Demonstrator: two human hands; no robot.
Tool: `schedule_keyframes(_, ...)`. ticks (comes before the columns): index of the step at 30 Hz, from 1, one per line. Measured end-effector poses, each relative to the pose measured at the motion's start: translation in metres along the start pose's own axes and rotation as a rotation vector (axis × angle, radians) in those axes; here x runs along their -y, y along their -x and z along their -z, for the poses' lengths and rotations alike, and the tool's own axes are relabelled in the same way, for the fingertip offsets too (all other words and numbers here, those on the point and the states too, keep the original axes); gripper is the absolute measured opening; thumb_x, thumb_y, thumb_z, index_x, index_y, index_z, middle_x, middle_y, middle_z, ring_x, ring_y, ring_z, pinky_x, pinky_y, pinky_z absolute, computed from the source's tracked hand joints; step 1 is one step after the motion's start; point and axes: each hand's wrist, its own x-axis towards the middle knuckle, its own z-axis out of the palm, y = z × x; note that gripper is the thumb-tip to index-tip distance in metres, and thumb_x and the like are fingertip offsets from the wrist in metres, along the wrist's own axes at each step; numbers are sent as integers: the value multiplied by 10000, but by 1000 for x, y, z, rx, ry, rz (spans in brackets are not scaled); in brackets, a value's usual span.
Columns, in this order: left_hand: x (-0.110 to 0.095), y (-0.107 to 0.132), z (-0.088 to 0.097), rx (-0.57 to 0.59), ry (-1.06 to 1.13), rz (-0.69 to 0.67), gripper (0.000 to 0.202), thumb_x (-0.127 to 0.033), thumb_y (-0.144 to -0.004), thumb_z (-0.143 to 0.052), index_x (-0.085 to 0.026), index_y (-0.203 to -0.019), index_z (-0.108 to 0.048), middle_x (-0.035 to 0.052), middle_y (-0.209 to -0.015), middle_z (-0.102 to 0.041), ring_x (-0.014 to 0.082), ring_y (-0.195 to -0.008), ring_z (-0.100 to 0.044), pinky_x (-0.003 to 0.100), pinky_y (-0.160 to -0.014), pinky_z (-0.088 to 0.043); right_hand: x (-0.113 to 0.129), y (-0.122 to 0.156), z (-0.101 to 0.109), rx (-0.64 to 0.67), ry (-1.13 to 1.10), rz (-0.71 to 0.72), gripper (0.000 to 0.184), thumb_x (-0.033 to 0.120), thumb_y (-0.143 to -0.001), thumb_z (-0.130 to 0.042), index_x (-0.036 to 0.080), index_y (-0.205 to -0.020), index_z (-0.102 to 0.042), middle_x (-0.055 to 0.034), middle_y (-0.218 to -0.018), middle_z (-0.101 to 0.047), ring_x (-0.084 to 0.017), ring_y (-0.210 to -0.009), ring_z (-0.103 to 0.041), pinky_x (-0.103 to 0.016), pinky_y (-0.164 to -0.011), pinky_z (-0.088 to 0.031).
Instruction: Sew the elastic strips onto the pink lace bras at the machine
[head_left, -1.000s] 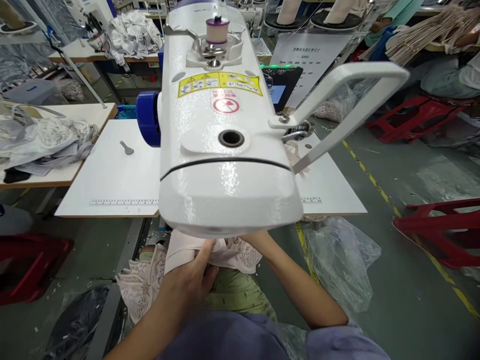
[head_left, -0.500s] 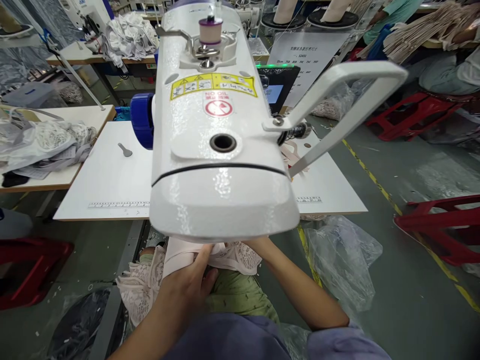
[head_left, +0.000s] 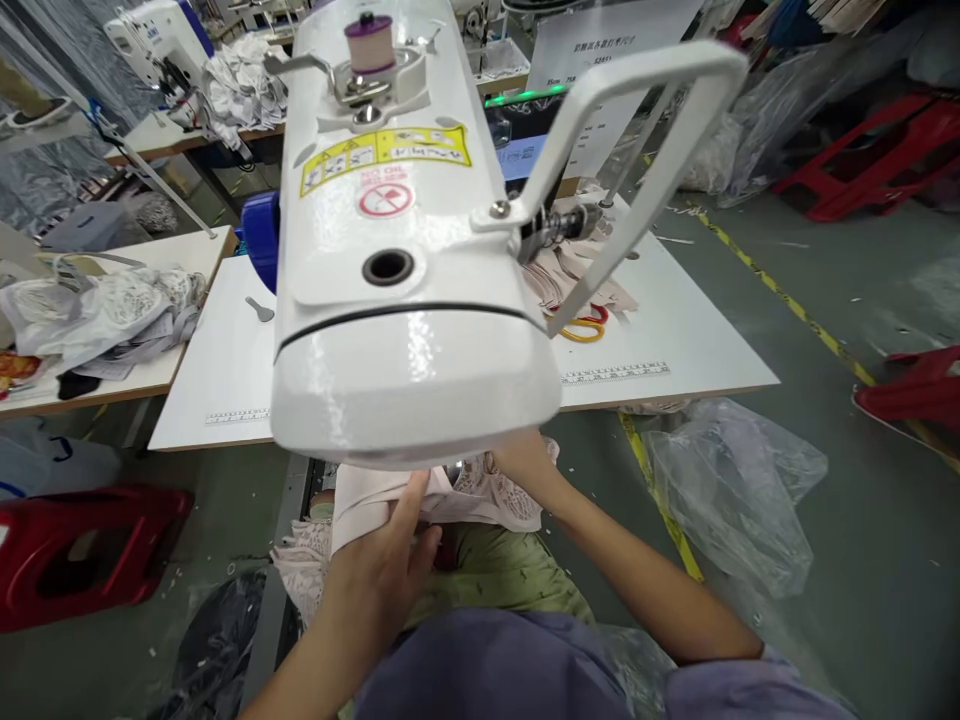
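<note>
A pale pink lace bra (head_left: 510, 497) lies above my lap, under the front of a white sewing machine head (head_left: 416, 385). My left hand (head_left: 386, 565) grips its smooth band, with the index finger over the cloth and the thumb lower down, on the near side. At the lace side is my right hand (head_left: 529, 468); the machine head hides its fingers, so their hold cannot be made out. A small piece of shiny metal shows between the hands. More lace pieces (head_left: 300, 560) hang beside my left forearm.
Yellow-and-red-handled scissors (head_left: 585, 330) and pink strips (head_left: 555, 275) lie on the white machine table (head_left: 705, 350), right of the head. A grey metal piece (head_left: 259, 310) lies on its left. Red stools (head_left: 90, 560) and a clear plastic bag (head_left: 735, 500) stand on the floor.
My view has shifted and tilted, bringing the scissors and pink strips into sight. Both hands stay at the bra, with its lace side spread a little farther right.
</note>
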Motion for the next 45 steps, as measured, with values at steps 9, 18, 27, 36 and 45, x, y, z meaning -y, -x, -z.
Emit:
schedule_keyframes(9,-2,-5,-1,-30,-11,-47,606,-353,-971,-475,-204,-1527,-284,29,-721,-711,178,-453,-603,234,-427,-363,3,9,7,8,-152,-114,130,336,-920,-557,216,-903,-605,-66,-1031,-613,-196,-918,-589,-337,-794,-479)
schedule_keyframes(18,-9,-11,3,30,-52,-23,625,-357,-980,-461,-247,-1548,-223,49,-855,-733,177,-486,-620,236,-415,-333,7,23,10,55,-204,-150,128,313,-941,-530,214,-896,-598,-51,-972,-585,-173,-835,-556,-305,-702,-434)
schedule_keyframes(27,-11,-5,-5,-127,-10,-16,754,-399,-978,-473,-195,-1567,-49,140,-1044,-742,234,-697,-724,268,-518,-520,14,34,3,46,-295,-159,93,317,-912,-569,234,-923,-609,-55,-1036,-584,-196,-935,-573,-321,-765,-473)
schedule_keyframes(36,-33,9,-38,-339,-152,-90,787,-349,-981,-474,-72,-1563,-23,261,-1378,-560,338,-1181,-632,429,-885,-578,27,65,5,66,-146,-197,328,398,-818,-675,223,-1079,-585,-58,-1008,-622,-222,-928,-581,-353,-832,-461)
schedule_keyframes(45,-60,52,-68,-74,387,-238,886,-390,-925,-546,-105,-1571,-10,213,-1129,-720,281,-800,-745,352,-605,-617,36,100,19,91,-317,-280,272,414,-940,-525,196,-822,-636,-17,-797,-598,-171,-770,-559,-290,-713,-461)
